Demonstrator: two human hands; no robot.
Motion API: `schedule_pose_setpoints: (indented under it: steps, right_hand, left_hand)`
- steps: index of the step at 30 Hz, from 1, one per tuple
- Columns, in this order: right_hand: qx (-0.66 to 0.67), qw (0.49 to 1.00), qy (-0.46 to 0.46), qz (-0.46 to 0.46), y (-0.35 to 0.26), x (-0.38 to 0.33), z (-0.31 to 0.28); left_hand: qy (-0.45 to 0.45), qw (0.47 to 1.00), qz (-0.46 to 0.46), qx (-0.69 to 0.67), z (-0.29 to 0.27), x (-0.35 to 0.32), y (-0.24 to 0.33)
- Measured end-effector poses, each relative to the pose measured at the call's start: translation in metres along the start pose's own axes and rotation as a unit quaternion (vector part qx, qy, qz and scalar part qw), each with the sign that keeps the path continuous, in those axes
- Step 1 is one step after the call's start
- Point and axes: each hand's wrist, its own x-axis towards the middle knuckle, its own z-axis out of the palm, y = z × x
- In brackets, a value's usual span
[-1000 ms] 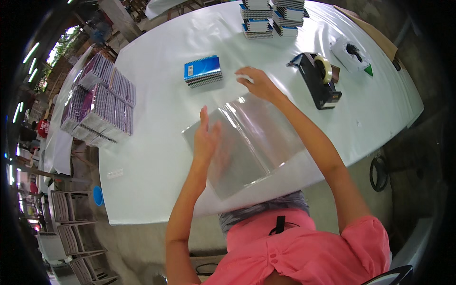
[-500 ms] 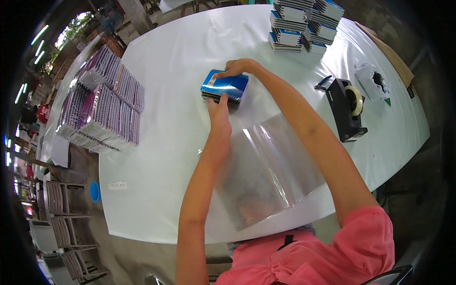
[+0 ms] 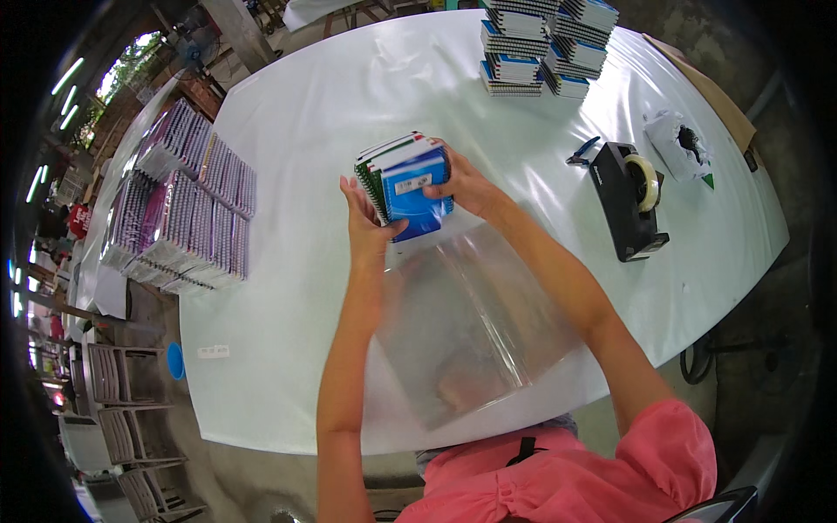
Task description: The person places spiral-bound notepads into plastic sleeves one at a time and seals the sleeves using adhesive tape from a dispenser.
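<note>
Between my two hands is a small stack of spiral notebooks [image 3: 417,205], tilted up so its blue front cover with a pale label faces me. Green and white edges of the notebooks behind it fan out at the top left. My left hand [image 3: 368,213] grips the stack's left side, thumb on the lower left of the cover. On the other side my right hand [image 3: 466,185] holds the right edge, thumb across the cover. Just below the stack, a clear plastic sheet [image 3: 466,336] lies on the table, partly under my right forearm.
Stacks of spiral notebooks [image 3: 514,48] stand at the far right. Plastic-wrapped spiral notebooks [image 3: 183,205] are piled at the left. A black tape dispenser [image 3: 621,205], a blue-handled cutter [image 3: 582,152] and a white plastic bag [image 3: 676,144] lie at the right of the white table [image 3: 288,261].
The notebook stack has gone from lying low to being tilted up toward me, its edges now fanned. My right hand has moved from its top to its right side.
</note>
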Motion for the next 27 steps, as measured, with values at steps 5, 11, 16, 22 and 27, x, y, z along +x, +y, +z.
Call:
schedule_pose_setpoints:
  steps: [5,11,16,22,27]
  right_hand:
    - [-0.086,0.996,-0.012,0.029,0.004,-0.02,0.003]
    - [-0.156,0.987,-0.007,0.029,0.014,-0.019,0.013]
    - [-0.229,0.973,-0.023,0.022,0.01,-0.016,0.014]
    - [-0.234,0.972,-0.026,0.023,0.014,-0.014,0.006]
    - [-0.268,0.962,-0.048,0.033,0.003,-0.012,0.003]
  left_hand:
    - [-0.072,0.994,-0.002,0.08,0.007,0.004,0.009]
    - [-0.059,0.995,-0.074,-0.025,0.006,-0.003,-0.008]
    - [-0.073,0.995,-0.047,-0.049,-0.006,0.001,-0.012]
    - [-0.1,0.992,-0.052,0.051,-0.027,-0.006,-0.002]
    - [-0.102,0.993,-0.035,0.046,-0.03,-0.005,-0.003]
